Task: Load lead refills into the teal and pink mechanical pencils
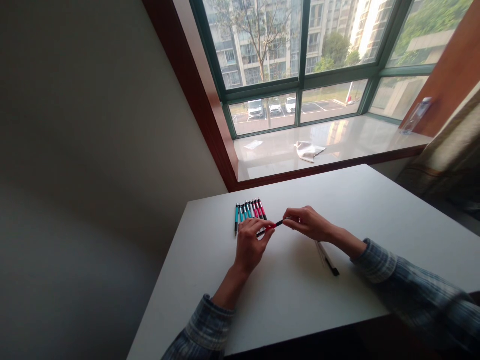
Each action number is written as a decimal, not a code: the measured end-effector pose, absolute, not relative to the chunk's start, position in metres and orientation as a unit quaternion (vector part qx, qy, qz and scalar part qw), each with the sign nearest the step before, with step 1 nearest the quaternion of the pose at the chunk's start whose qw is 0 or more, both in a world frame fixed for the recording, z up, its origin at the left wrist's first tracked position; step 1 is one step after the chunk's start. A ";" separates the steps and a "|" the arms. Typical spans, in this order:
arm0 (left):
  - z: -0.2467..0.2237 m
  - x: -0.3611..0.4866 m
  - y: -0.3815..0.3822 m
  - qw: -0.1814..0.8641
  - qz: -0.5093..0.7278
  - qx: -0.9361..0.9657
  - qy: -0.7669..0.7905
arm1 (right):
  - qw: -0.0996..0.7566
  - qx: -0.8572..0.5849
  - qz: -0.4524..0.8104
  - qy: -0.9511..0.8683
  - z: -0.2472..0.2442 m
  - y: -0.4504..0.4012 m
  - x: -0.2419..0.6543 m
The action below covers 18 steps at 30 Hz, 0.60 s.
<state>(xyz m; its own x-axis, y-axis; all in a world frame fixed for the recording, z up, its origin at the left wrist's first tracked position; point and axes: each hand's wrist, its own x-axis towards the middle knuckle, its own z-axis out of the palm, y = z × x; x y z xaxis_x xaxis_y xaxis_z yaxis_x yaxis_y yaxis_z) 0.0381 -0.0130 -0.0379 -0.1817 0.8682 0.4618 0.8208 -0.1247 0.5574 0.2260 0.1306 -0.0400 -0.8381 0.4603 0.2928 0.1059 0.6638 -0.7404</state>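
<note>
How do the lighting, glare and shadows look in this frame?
Head view: bright window, pale reflections on the sill; head view: wall in deep shadow at left; head view: soft shadow on the table below the right hand.

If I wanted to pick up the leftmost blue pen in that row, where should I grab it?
I'd pinch the leftmost blue pen around the middle of its barrel, coming from above and its left. It's slim and lying flat, the white table shows along its left, and the other pens lie close on its right.
</note>
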 end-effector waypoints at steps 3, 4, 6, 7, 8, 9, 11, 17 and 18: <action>-0.039 0.038 -0.013 0.032 0.402 0.634 0.660 | 0.285 -0.167 0.442 -0.834 -0.041 0.132 0.225; -0.039 0.038 -0.013 0.031 0.404 0.634 0.659 | 0.297 -0.166 0.466 -0.817 -0.041 0.132 0.224; -0.040 0.038 -0.014 0.027 0.407 0.632 0.659 | 0.305 -0.157 0.513 -0.787 -0.040 0.132 0.224; -0.040 0.037 -0.015 0.023 0.407 0.630 0.660 | 0.299 -0.150 0.536 -0.775 -0.039 0.132 0.224; -0.039 0.037 -0.015 0.016 0.407 0.628 0.663 | 0.287 -0.142 0.559 -0.765 -0.038 0.132 0.224; -0.039 0.035 -0.016 0.006 0.409 0.623 0.667 | 0.272 -0.133 0.581 -0.755 -0.037 0.132 0.224; -0.037 0.032 -0.017 -0.030 0.419 0.602 0.679 | 0.255 -0.123 0.611 -0.739 -0.036 0.133 0.224; -0.030 0.022 -0.018 -0.119 0.470 0.527 0.698 | 0.358 -0.210 0.601 -0.683 -0.049 0.144 0.222; -0.030 0.022 -0.018 -0.117 0.469 0.525 0.700 | 0.375 -0.228 0.578 -0.688 -0.053 0.146 0.222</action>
